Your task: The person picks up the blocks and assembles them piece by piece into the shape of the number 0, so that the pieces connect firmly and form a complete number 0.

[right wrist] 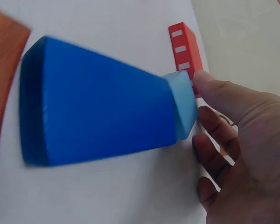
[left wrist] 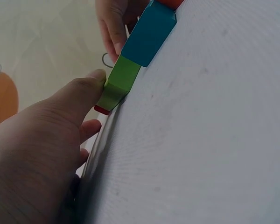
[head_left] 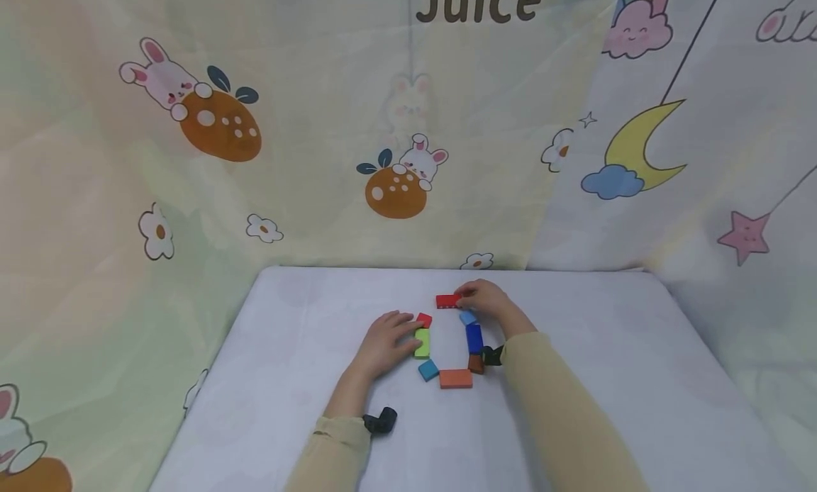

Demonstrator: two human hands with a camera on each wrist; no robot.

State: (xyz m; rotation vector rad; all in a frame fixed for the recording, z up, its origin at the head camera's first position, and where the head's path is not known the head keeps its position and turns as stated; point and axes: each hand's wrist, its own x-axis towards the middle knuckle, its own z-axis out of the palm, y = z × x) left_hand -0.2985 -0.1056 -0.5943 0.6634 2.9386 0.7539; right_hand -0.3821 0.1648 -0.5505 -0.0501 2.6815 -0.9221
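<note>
Several coloured blocks stand in a ring on the white table. My right hand (head_left: 488, 300) pinches the right end of a red block with white squares (head_left: 447, 302) at the far side; in the right wrist view, the thumb (right wrist: 219, 93) lies on that end. Just nearer are a light blue block (head_left: 469, 317) and a dark blue block (head_left: 474, 339). On the ring's left, my left hand (head_left: 385, 343) touches the green block (head_left: 422, 343) with its thumb. Its other fingers reach loosely beside the small red block (head_left: 424, 320), partly covering it.
Nearer in the ring lie a teal block (head_left: 428, 370), an orange block (head_left: 456, 379) and a brown block (head_left: 476, 364). The white table (head_left: 287, 308) ends at a printed cloth backdrop (head_left: 319, 123). Each wrist wears a small black camera.
</note>
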